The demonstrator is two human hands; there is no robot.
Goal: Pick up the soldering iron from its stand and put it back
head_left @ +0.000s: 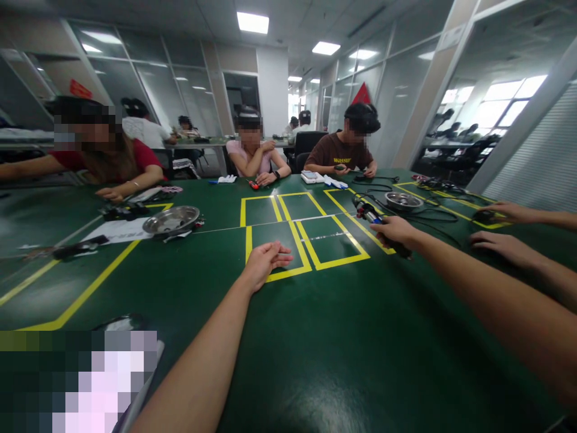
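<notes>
My left hand [265, 264] rests over the yellow-taped rectangles [303, 273] on the green table [311, 337]. It turns partly palm up, with fingers loosely stretched and nothing in them. Farther right, my right hand [393, 231] is wrapped round a cylindrical tool [368, 211] with a dark body, a silver section and a blue band. The tool points away to the upper left, and a dark end sticks out below my hand. Its exact kind cannot be made out.
A shallow metal dish [403, 201] stands among black cables [433, 219] on the right; another metal dish [171, 221] sits left. A co-worker's hands [507, 246] lie close at my right, one on a dark object. Several people sit across. A white device [312, 177] is at the back.
</notes>
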